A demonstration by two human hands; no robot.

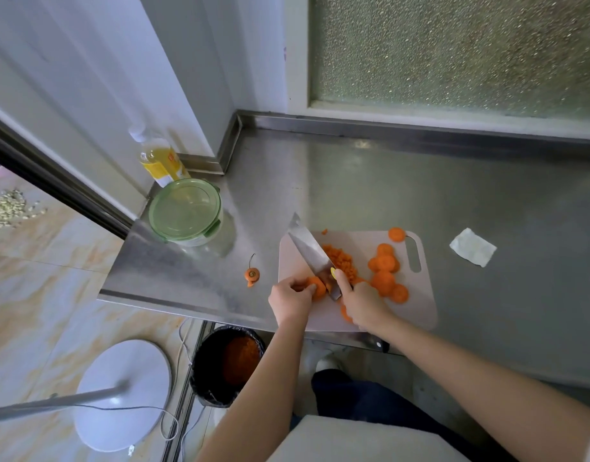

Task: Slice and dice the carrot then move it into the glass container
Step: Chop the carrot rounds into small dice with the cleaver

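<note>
On a pale cutting board [420, 295] my left hand [292, 300] pinches a carrot piece [317, 286] at the board's near left. My right hand [362, 303] grips the handle of a cleaver [308, 250], whose blade rests right beside that piece. A pile of diced carrot [342, 260] lies behind the blade. Several round carrot slices [385, 273] lie to the right. The glass container [187, 213] with a green lid on it stands at the counter's left end.
The steel counter [420, 181] ends at a front edge just below my hands. A carrot top [252, 274] lies left of the board, a folded tissue [473, 246] to its right. An oil bottle [160, 158] stands behind the container. A black bin [228, 365] sits under the counter.
</note>
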